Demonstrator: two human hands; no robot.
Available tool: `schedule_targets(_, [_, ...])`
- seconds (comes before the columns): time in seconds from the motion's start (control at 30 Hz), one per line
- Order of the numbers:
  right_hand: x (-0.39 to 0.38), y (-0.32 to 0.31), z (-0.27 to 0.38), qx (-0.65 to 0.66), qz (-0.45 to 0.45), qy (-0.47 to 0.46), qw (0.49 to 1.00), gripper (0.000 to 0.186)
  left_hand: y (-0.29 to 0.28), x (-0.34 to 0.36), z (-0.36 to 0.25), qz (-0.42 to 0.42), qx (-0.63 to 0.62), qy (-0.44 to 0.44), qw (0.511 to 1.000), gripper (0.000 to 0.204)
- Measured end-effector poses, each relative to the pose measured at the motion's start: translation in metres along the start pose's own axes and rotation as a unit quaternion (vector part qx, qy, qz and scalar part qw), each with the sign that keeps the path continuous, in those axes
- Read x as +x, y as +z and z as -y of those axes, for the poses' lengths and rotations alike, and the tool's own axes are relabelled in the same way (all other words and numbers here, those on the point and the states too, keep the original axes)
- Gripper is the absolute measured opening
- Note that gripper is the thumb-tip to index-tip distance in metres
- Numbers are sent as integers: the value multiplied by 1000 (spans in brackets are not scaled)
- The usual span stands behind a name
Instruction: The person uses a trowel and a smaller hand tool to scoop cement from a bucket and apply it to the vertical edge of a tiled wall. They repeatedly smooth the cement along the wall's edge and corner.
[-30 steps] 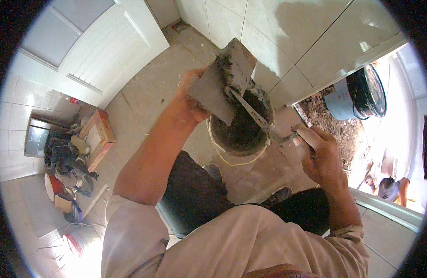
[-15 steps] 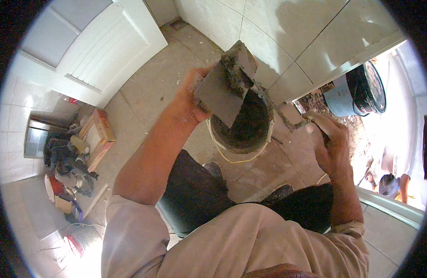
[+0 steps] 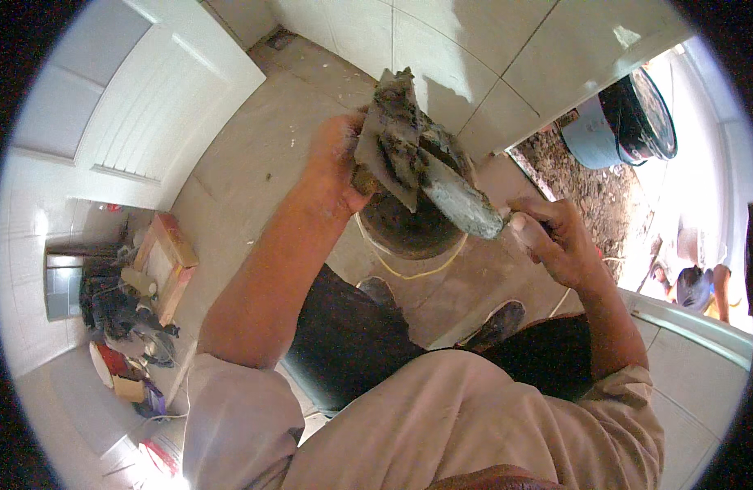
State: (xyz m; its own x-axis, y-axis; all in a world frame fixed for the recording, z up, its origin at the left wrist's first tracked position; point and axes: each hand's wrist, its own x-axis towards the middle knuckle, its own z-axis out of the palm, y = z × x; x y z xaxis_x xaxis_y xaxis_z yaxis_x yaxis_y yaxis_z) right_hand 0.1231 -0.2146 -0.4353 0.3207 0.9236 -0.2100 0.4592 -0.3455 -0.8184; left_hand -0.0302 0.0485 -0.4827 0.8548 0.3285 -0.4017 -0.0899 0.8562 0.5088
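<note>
My left hand (image 3: 336,159) grips a flat grey tile (image 3: 376,163) by its edge and holds it tilted. Wet mortar (image 3: 403,155) lies in a lump on the tile's face. In my right hand (image 3: 556,237) is a trowel, its handle mostly hidden by my fingers. The mortar-smeared trowel blade (image 3: 462,200) reaches left, its tip against or very near the mortar on the tile. Below both stands a bucket (image 3: 409,233) on the floor, dark inside, partly covered by tile and blade.
A tiled wall (image 3: 466,49) rises ahead. A white door (image 3: 172,90) stands at the far left, with a wooden box (image 3: 164,265) and a heap of tools and cloths (image 3: 123,298) nearby. Beyond the doorway at right is a blue-black bucket (image 3: 617,126). My feet flank the near floor.
The trowel blade has swung up and left from low beside the bucket to the tile. The tile has turned more edge-on in my left hand, and the view has shifted slightly.
</note>
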Motion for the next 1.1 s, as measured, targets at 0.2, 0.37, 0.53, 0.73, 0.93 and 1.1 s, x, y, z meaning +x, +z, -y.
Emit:
schedule_targets(0.2, [-28,22,-12,298,71,152,940,37,-39,31,3,108,-89,-38,989,40])
schedule_targets(0.37, [-45,33,-27,510,-60,-21,858,35,-68,34,3,13,315,128,940,43])
schedule_targets(0.53, [-47,19,-48,470,-271,-79,836,34,-43,28,-14,140,176,118,967,41])
schedule_targets(0.73, [-12,-15,-71,378,-391,-133,829,38,-14,8,-31,164,-127,54,977,37])
schedule_targets(0.93, [24,-31,-102,388,-429,-151,802,36,-1,-23,-46,116,-94,126,981,30])
schedule_targets(1.1, [53,-30,-133,387,-425,-151,804,35,-21,-39,-46,89,-134,136,978,30])
